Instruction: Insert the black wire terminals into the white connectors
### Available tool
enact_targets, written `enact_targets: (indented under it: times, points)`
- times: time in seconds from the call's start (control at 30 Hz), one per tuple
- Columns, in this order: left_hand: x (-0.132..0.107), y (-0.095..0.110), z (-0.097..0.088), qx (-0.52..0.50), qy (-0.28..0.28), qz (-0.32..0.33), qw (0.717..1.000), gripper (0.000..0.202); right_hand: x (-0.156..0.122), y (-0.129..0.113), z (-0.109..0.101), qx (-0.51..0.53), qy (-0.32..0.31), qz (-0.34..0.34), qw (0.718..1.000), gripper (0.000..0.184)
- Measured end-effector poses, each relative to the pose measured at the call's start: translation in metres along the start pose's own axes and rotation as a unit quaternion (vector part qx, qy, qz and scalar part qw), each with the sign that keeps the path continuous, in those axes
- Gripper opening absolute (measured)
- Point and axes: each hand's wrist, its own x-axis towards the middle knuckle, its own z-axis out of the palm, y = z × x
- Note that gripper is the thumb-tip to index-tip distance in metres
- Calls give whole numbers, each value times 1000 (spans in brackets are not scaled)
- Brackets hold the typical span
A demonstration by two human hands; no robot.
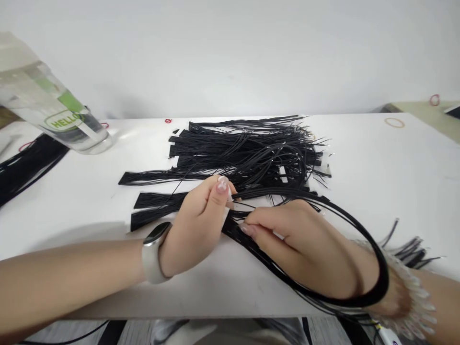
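My left hand [201, 220], with a watch on its wrist, is closed near the table's middle, its thumb pressed on the end of a bundle of thin black cables [362, 230]. A small whitish piece shows by that thumb. The bundle loops right, over my right wrist, and comes back between the hands. My right hand [298, 244] is pinched, thumb and index finger on black cable strands just right of the left hand. What lies inside its curled fingers is hidden. Behind both hands lies a tangled pile of flat black cables [233, 148] with loose, silvery-tipped ends.
A clear bottle [68, 110] marked HELLO stands at the left, beside another black cable bundle [28, 163]. Red bands [168, 120] and a tan rubber band [394, 123] lie on the white table [366, 163]. Cable ends [413, 251] stick out beyond my right forearm.
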Motion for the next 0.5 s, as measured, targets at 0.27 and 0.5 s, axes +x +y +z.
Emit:
enact_targets:
  times: [0.27,0.5]
  points:
    - [-3,2,0,40,-6,30,999,30,-1,0,3,-71,39,-36,996,19]
    - [-5,-1,0,37,-2,45,998,29,-4,-3,3,-107,39,-41,993,22]
